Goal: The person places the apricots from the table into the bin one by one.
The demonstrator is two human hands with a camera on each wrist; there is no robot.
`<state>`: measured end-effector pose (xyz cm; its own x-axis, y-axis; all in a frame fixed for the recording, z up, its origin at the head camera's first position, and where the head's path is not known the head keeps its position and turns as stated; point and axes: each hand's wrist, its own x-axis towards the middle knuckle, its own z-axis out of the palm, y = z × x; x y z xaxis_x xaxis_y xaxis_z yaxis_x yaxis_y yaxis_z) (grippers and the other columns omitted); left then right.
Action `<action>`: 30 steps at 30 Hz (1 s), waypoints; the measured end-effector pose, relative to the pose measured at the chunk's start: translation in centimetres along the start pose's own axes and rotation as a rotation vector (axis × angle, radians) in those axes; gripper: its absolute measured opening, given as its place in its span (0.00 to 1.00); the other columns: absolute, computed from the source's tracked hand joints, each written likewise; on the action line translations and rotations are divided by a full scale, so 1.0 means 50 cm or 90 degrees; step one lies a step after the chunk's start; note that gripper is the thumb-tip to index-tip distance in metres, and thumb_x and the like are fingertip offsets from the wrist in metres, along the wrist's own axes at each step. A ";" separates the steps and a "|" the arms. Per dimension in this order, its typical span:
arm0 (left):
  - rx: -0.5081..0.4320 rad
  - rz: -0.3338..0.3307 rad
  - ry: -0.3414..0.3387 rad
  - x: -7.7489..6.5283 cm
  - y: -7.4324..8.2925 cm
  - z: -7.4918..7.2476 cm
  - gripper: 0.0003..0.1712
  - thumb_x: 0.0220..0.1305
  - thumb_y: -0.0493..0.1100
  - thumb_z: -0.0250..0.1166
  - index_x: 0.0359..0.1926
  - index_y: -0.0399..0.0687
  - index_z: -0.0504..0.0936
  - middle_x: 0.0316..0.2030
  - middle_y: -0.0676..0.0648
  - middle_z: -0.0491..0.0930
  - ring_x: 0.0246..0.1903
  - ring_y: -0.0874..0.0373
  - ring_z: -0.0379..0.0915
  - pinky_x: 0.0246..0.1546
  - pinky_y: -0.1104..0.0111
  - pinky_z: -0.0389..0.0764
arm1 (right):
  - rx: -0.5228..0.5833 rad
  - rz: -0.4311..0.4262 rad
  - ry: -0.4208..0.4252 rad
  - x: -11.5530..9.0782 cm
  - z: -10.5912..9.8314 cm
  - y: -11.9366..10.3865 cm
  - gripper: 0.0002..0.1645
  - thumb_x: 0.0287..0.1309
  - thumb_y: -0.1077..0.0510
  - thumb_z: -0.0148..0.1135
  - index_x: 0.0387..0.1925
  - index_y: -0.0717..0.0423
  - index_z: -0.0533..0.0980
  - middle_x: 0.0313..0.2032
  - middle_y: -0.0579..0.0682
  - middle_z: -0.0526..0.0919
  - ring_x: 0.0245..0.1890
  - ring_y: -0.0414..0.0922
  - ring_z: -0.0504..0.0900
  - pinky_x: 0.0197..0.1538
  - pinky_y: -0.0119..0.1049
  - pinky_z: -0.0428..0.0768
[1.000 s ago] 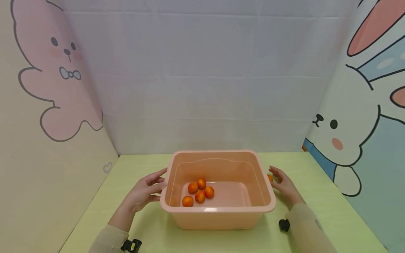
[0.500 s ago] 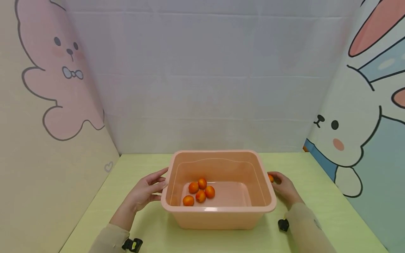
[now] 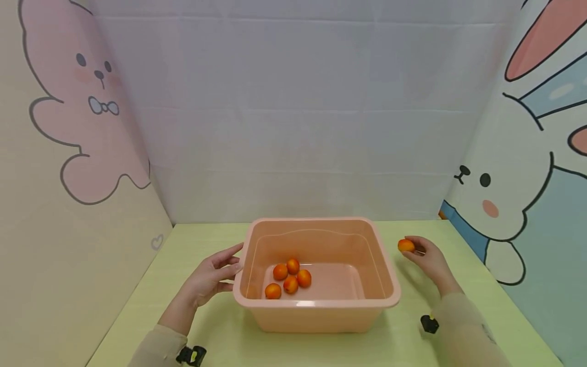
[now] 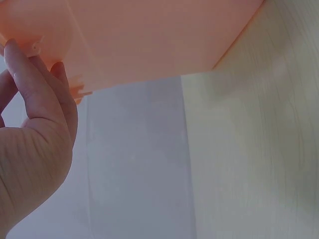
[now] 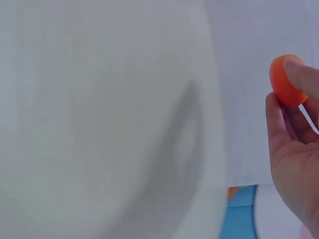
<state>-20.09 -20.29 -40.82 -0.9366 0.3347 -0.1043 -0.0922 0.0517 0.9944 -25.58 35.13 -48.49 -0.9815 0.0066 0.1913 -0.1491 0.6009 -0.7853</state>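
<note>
A pink plastic basin stands on the table with several small orange-red fruits inside, gathered toward its left half. My left hand is at the basin's left side, its extended fingers touching the rim area. The left wrist view shows those fingers reaching up under the rim. To the right of the basin, my right hand pinches a smooth, oval orange fruit between thumb and fingers. In the right wrist view this fruit shows clearly, with the thumb on one side of it.
The pale yellow-green table ends at a light cloth backdrop. Printed side walls carry a pink bear on the left and a white rabbit on the right.
My right hand has moved from close beside the basin's right rim outward to the right and back, bringing the fruit into full view. My left hand and the basin stay in place.
</note>
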 end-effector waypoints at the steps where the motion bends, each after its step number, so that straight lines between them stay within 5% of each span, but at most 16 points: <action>1: 0.000 0.000 0.000 0.000 0.000 0.000 0.38 0.70 0.41 0.63 0.76 0.42 0.57 0.48 0.42 0.73 0.39 0.52 0.82 0.38 0.62 0.86 | -0.008 -0.004 0.000 0.004 -0.011 -0.010 0.31 0.66 0.57 0.64 0.64 0.70 0.68 0.59 0.71 0.71 0.54 0.64 0.75 0.44 0.17 0.74; 7: 0.001 0.002 0.000 0.001 0.001 -0.001 0.38 0.70 0.41 0.63 0.76 0.42 0.57 0.47 0.43 0.73 0.38 0.52 0.81 0.38 0.61 0.86 | -0.024 -0.050 0.002 0.026 -0.070 -0.092 0.32 0.68 0.55 0.62 0.66 0.69 0.67 0.59 0.70 0.71 0.55 0.64 0.75 0.44 0.14 0.73; 12: 0.003 -0.001 0.004 0.005 -0.003 -0.001 0.39 0.69 0.42 0.64 0.75 0.42 0.58 0.47 0.43 0.73 0.38 0.51 0.81 0.38 0.61 0.86 | -0.003 -0.098 0.004 0.045 -0.109 -0.173 0.32 0.68 0.55 0.62 0.66 0.67 0.67 0.57 0.67 0.73 0.48 0.34 0.76 0.44 0.14 0.74; 15: 0.002 -0.009 0.011 0.007 -0.006 -0.001 0.40 0.68 0.42 0.65 0.75 0.43 0.59 0.47 0.44 0.73 0.38 0.51 0.81 0.39 0.61 0.86 | 0.044 -0.116 -0.008 0.058 -0.123 -0.220 0.33 0.68 0.55 0.62 0.67 0.66 0.66 0.56 0.59 0.74 0.44 0.26 0.73 0.45 0.15 0.75; 21: 0.002 -0.008 0.007 0.007 -0.006 0.000 0.40 0.68 0.42 0.65 0.76 0.44 0.58 0.47 0.44 0.73 0.38 0.51 0.82 0.38 0.61 0.86 | 0.121 -0.139 -0.045 0.073 -0.133 -0.308 0.31 0.68 0.56 0.62 0.68 0.62 0.67 0.51 0.38 0.75 0.47 0.32 0.77 0.49 0.18 0.75; 25: 0.002 -0.001 0.000 0.004 -0.003 -0.001 0.39 0.69 0.42 0.64 0.76 0.42 0.58 0.47 0.44 0.73 0.38 0.52 0.82 0.38 0.61 0.86 | 0.201 -0.163 -0.065 0.084 -0.124 -0.360 0.25 0.68 0.59 0.61 0.65 0.54 0.72 0.51 0.39 0.76 0.49 0.36 0.77 0.51 0.20 0.76; 30: 0.001 0.000 -0.002 0.002 0.000 0.000 0.39 0.70 0.41 0.63 0.75 0.41 0.57 0.47 0.43 0.73 0.38 0.52 0.82 0.38 0.62 0.86 | 0.403 -0.198 -0.124 0.104 -0.094 -0.409 0.21 0.68 0.67 0.58 0.60 0.52 0.76 0.53 0.47 0.76 0.51 0.41 0.76 0.55 0.24 0.76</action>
<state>-20.17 -20.27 -40.84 -0.9353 0.3383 -0.1037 -0.0909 0.0534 0.9944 -27.08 26.61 -28.67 -0.8775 -0.2663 0.3989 -0.4071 -0.0263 -0.9130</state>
